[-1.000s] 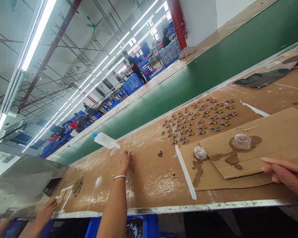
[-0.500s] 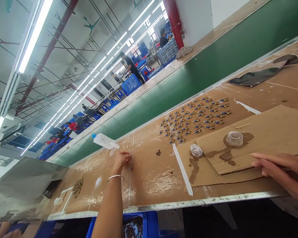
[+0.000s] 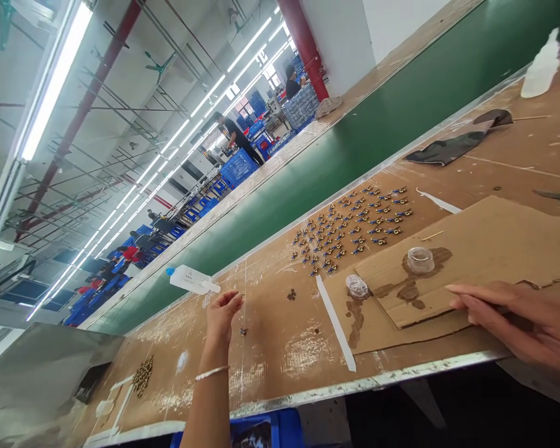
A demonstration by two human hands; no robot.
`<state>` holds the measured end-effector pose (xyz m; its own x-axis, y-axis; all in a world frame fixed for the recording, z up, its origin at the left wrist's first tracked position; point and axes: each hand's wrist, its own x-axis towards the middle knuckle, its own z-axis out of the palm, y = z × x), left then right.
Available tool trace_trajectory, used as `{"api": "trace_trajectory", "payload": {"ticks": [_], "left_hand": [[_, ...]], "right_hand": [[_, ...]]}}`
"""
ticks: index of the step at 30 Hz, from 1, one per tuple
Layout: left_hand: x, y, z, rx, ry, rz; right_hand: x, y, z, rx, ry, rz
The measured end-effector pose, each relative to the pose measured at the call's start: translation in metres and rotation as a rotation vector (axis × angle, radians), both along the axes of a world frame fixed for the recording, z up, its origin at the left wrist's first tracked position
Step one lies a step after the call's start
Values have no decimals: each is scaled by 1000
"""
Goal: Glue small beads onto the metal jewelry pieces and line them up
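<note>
At the near edge of the worktop (image 3: pixel 280 351) the left hand (image 3: pixel 221 314) is held just off the surface. Its grip is drawn nearly together at the fingertips, but whether anything is pinched there cannot be told. The right hand (image 3: pixel 518 314) is laid flat on the cardboard sheet (image 3: pixel 485 236), its grip spread and nothing seen in it.

One small dark part (image 3: pixel 243 331) lies loose on the taped brown surface, just beside the left hand. It looks tiny and easily flicked away, so it is probably best taken lightly from above with the fingertips alone.

Farther on, a small cluster (image 3: pixel 291 294) of similar parts is seen. Beyond it are two clear cups (image 3: pixel 420 259), rows of blue-and-gold pieces (image 3: pixel 350 227), and a white bottle (image 3: pixel 191 280) lying beside the green belt (image 3: pixel 354 149).
</note>
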<state>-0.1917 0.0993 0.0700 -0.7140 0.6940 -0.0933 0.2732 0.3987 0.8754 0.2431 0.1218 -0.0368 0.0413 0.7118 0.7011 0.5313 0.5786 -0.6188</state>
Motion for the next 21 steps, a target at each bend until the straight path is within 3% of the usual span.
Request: {"api": "trace_trajectory", "payload": {"ticks": [5, 10, 16, 21], "left_hand": [[59, -22, 3, 219, -239, -61], [113, -33, 1, 233, -368, -103], [163, -21, 8, 172, -395, -198], [204, -2, 15, 120, -239, -350]], "right_hand": [[2, 0, 15, 166, -122, 53], [2, -2, 16, 149, -84, 119], [3, -1, 17, 134, 2, 147], [2, 2, 17, 180, 93, 153]]}}
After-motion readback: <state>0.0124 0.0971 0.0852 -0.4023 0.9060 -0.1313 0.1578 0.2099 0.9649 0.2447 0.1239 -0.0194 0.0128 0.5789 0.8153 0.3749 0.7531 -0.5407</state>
